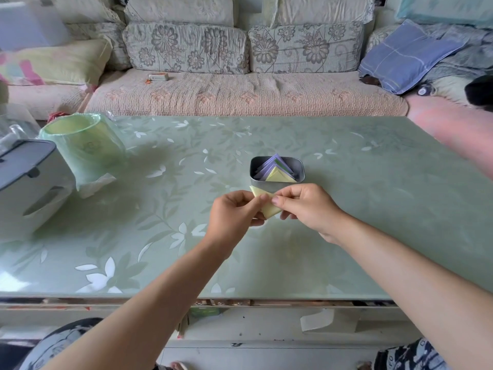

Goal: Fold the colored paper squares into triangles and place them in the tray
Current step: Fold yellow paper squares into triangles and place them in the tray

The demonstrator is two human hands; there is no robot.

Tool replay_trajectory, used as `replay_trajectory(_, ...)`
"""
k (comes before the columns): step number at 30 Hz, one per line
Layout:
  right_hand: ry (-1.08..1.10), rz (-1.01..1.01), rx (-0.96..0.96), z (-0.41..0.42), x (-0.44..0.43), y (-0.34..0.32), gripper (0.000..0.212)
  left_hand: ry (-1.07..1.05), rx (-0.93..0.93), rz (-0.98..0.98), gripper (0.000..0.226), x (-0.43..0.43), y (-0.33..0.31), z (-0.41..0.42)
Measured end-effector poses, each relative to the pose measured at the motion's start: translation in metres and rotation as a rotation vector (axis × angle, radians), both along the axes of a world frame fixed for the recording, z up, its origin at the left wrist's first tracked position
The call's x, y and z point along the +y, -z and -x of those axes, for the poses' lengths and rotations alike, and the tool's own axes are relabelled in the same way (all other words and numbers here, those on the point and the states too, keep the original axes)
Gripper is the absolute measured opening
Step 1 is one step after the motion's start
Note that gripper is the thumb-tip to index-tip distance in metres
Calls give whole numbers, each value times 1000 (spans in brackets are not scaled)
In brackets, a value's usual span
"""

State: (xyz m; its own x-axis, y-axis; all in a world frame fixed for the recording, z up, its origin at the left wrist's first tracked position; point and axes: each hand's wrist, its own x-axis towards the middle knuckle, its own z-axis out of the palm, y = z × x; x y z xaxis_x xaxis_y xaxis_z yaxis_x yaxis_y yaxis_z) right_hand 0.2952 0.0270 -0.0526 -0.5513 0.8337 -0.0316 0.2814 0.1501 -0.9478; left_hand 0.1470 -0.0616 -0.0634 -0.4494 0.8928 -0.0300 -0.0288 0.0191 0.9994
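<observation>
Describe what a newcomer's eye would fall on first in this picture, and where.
Two hands meet above the middle of the green floral table: the left hand and the right hand pinch a yellow folded paper between them. Just behind stands a grey tray of purple and yellow triangles.

A pale green, glass-topped bench [346, 209] patterned with white leaves and flowers. Near its centre sits a small metal tray [301, 169] holding folded paper triangles [274, 166]. At ten o'clock from the tray stands a green plastic-lined bin [85, 148]; at nine o'clock, at the bench's edge, a grey-and-white appliance [29, 188].
</observation>
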Motion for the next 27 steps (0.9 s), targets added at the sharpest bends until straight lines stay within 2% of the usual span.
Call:
replay_trajectory(1,-9,1,-10,-1,1,0,4,17,-10,-29,8,-1,-2,1)
replay_trajectory(4,-21,13,-24,-3,2,-3,6,77,-18,-102,29,-1,-5,6)
replay_trajectory(6,-30,24,-28,-4,3,-4,7,116,29,-108,27,-2,-8,11)
replay_trajectory(9,-59,39,-42,-7,4,-7,7,196,78,-65,19,-2,-12,18)
replay_trajectory(13,-94,57,-100,-11,8,-8,14,287,170,-8,18,-2,-14,30)
replay_trajectory(16,-111,43,-151,-13,12,-6,19,292,220,25,19,-1,-11,33)
replay_trajectory(20,-117,-13,-260,-12,15,-2,14,253,287,107,12,1,-4,30)
replay_trajectory(24,-143,-60,-374,-8,18,6,11,190,501,198,5,4,8,27)
replay_trajectory(27,-154,-161,-537,-4,18,13,16,184,703,193,8,4,17,20)
